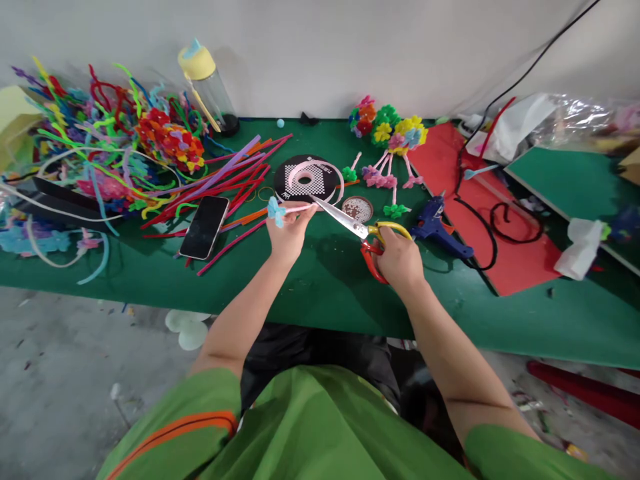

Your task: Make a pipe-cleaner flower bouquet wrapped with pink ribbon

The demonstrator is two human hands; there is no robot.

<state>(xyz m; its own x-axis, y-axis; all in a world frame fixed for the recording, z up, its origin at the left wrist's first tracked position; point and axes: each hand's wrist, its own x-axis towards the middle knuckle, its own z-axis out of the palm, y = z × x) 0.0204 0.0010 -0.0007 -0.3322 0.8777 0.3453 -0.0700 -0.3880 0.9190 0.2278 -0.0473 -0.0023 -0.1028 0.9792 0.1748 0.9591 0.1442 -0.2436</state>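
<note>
Pinched in my left hand (289, 233) is a light blue pipe-cleaner flower (275, 211) on a pink stem (299, 208). My right hand (403, 257) is wrapped round the scissors (353, 222), which have one yellow and one red handle loop. Their blade tips reach the end of the stem by my left fingertips; whether they touch it I cannot tell. Just behind lies a roll of pale pink ribbon (300, 175) on a black disc (285, 190). A small round lid-like piece (358, 209) rests below the blades.
Pipe cleaners (240, 173), a phone (204, 227) and a flower heap (165, 137) lie left, near a bottle (213, 90). Finished flowers (390, 133) stand at the back. To the right are a blue glue gun (440, 227) and red sheet (505, 247) on the green table (320, 287).
</note>
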